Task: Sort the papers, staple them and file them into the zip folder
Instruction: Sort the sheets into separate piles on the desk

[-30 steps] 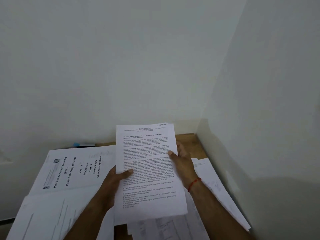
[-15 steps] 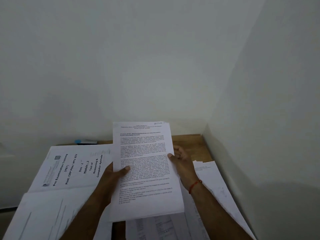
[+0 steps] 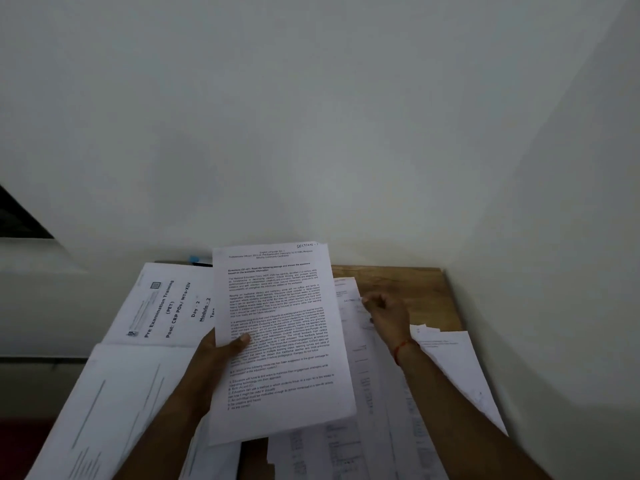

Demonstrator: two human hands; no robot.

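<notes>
A printed sheet of dense text [image 3: 280, 327] is held upright in my left hand [image 3: 221, 351], thumb on its front at the left edge. My right hand [image 3: 384, 310] has left that sheet and lies to its right on a spread of loose papers [image 3: 367, 393], fingers curled at the top of one page; whether it pinches the page I cannot make out. A red thread circles the right wrist. A booklet titled "Pre Examination Training" [image 3: 162, 306] lies flat at the left. No stapler or zip folder shows.
The wooden table [image 3: 398, 282] sits in a corner between two white walls. More white sheets [image 3: 114, 403] overlap at the lower left and sheets [image 3: 453, 362] at the right edge. A small blue object [image 3: 199, 260] lies at the back behind the booklet.
My right hand let go of the held sheet and moved right and down onto the loose papers. The left hand alone now holds the sheet.
</notes>
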